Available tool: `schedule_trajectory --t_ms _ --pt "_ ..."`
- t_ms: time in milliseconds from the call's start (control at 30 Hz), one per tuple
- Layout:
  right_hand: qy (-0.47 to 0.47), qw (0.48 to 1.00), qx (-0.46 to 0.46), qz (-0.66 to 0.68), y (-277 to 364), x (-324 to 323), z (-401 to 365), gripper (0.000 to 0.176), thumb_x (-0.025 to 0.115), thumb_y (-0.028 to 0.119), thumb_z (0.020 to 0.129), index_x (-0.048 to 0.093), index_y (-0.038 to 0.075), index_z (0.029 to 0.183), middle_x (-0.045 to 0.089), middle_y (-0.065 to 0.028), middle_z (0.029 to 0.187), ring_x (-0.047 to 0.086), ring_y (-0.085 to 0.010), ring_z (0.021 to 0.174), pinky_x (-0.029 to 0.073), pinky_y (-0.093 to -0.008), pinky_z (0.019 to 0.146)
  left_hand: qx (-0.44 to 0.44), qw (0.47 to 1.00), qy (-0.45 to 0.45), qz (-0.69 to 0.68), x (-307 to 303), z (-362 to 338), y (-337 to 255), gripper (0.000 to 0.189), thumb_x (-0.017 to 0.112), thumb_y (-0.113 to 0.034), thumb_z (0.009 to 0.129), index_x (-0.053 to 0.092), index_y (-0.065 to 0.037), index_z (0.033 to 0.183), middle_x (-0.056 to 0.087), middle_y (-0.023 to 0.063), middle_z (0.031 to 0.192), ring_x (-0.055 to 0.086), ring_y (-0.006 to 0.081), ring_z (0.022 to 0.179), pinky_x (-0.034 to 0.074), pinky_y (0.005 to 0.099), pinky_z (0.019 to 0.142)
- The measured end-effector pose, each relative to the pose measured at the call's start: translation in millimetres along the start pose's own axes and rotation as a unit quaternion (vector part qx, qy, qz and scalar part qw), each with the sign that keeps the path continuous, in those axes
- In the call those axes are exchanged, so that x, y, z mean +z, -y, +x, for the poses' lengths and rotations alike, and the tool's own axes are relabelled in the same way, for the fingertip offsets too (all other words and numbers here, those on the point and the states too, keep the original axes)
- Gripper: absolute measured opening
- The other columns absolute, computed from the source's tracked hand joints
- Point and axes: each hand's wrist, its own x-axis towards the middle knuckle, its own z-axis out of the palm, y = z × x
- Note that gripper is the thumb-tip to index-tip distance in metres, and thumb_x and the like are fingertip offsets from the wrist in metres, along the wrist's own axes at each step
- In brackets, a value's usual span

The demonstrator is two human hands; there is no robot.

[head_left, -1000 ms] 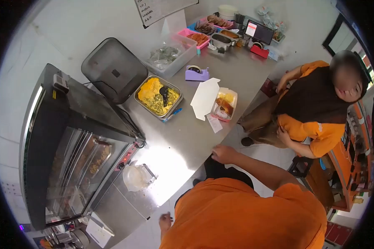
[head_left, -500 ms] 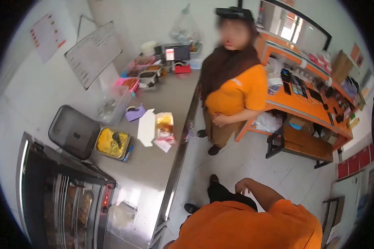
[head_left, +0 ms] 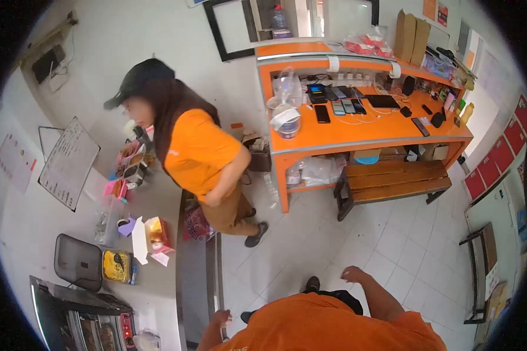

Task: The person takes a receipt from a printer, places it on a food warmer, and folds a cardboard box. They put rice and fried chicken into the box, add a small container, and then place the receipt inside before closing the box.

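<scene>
My right hand (head_left: 352, 274) hangs above the tiled floor in front of my orange shirt, its fingers loosely apart and holding nothing. Low on the left, my left hand (head_left: 221, 317) is beside the edge of the grey counter (head_left: 161, 292), empty, with its fingers slightly apart. On that counter, nearest to my left side, lie an open box (head_left: 158, 234) with food in it, a purple tape dispenser (head_left: 126, 226) and a container of yellow food (head_left: 116, 266). Neither hand touches any of these.
A co-worker (head_left: 202, 152) in an orange shirt and black cap stands at the counter's far end. An orange desk (head_left: 357, 130) holds several phones, with a wooden bench (head_left: 392, 181) before it. A glass-fronted oven (head_left: 82, 319) stands at lower left.
The view has swung right, bringing more of the desk and floor in. The co-worker has turned and now leans toward the counter. My left hand has come into view.
</scene>
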Motion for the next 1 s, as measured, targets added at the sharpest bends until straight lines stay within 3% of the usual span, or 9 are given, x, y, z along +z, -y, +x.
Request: schedule_trajectory --t_ms 33,100,167,300,400,567,600,700,1000 --pt "0.021 0.997 0.079 0.001 -24.5 -5.8 -16.3 0.026 0.065 0.028 0.087 0.073 0.011 0.106 0.072 -0.0132 0.095 0.068 -0.0308 0.098 0.053 -0.0439 0.088 0.170 0.961 0.042 0.215 2.2 40.7 -18.6 0.037 0.063 -0.022 0.091 0.061 -0.006 0.124 0.068 0.0087 0.113 0.065 0.0250 0.100 0.054 0.0399 0.087" --pt "0.066 0.969 0.237 -0.008 -77.0 -14.2 -47.1 0.025 0.067 0.027 0.087 0.073 0.015 0.108 0.072 -0.0125 0.093 0.069 -0.0308 0.095 0.055 -0.0461 0.085 0.414 0.697 0.014 0.585 36.9 52.0 -87.0 0.035 0.063 -0.014 0.089 0.059 -0.003 0.122 0.067 0.0126 0.107 0.067 0.0267 0.094 0.056 0.0398 0.086" --pt "0.096 0.951 0.256 0.143 -212.2 61.7 -44.2 0.025 0.069 0.028 0.086 0.073 0.016 0.108 0.072 -0.0114 0.092 0.070 -0.0303 0.088 0.057 -0.0441 0.077 0.201 0.974 -0.001 0.104 72.5 14.5 -168.2 0.030 0.065 -0.017 0.091 0.059 -0.001 0.116 0.066 0.0146 0.102 0.067 0.0255 0.090 0.056 0.0394 0.079" --pt "0.046 0.822 0.428 0.371 -227.1 39.4 -74.9 0.027 0.070 0.028 0.086 0.071 0.016 0.110 0.073 -0.0069 0.092 0.071 -0.0265 0.082 0.058 -0.0425 0.069 0.204 0.978 -0.040 -0.018 124.0 -27.8 -260.6 0.025 0.067 -0.019 0.092 0.061 0.001 0.106 0.066 0.0131 0.095 0.066 0.0221 0.087 0.054 0.0361 0.073" --pt "-0.001 0.799 0.406 0.444 -216.5 22.1 -70.1 0.026 0.065 0.025 0.091 0.069 0.012 0.113 0.072 -0.0067 0.094 0.071 -0.0238 0.082 0.057 -0.0410 0.064 0.216 0.959 0.026 0.181 124.1 -16.5 -275.6 0.034 0.071 -0.023 0.089 0.060 0.001 0.111 0.069 0.0124 0.088 0.067 0.0208 0.080 0.053 0.0363 0.070" --pt "0.001 0.796 0.250 0.550 -191.1 15.3 -18.9 0.029 0.060 0.019 0.094 0.067 0.009 0.120 0.072 -0.0100 0.104 0.070 -0.0237 0.083 0.059 -0.0403 0.067 0.082 0.968 -0.023 0.236 112.4 47.4 -237.6 0.042 0.073 -0.035 0.090 0.061 -0.004 0.116 0.072 0.0147 0.094 0.070 0.0247 0.074 0.055 0.0439 0.058" --pt "0.061 0.907 0.172 0.380 -183.9 8.2 -8.2 0.037 0.056 0.021 0.095 0.059 0.005 0.128 0.064 -0.0176 0.126 0.065 -0.0337 0.104 0.055 -0.0519 0.079 0.121 0.980 0.021 0.158 104.6 67.8 -216.8 0.041 0.071 -0.036 0.091 0.061 -0.006 0.118 0.072 0.0126 0.101 0.071 0.0248 0.082 0.056 0.0464 0.065" --pt "-0.006 0.883 0.237 0.404 -127.6 -48.5 -9.4 0.038 0.072 0.036 0.086 0.070 0.010 0.114 0.074 -0.0097 0.093 0.071 -0.0192 0.076 0.058 -0.0358 0.064 0.053 0.938 0.078 0.333 117.9 66.9 -256.7 0.038 0.071 -0.035 0.090 0.063 -0.010 0.118 0.072 0.0087 0.102 0.071 0.0252 0.090 0.056 0.0467 0.071" --pt "-0.011 0.837 0.289 0.464 -176.8 -133.9 21.2 0.033 0.071 0.030 0.089 0.070 0.007 0.111 0.074 -0.0112 0.098 0.072 -0.0190 0.083 0.058 -0.0361 0.068 0.143 0.968 0.079 0.190 159.1 131.1 -396.6 0.033 0.072 -0.038 0.088 0.066 -0.015 0.111 0.069 0.0063 0.094 0.067 0.0272 0.082 0.051 0.0458 0.065"
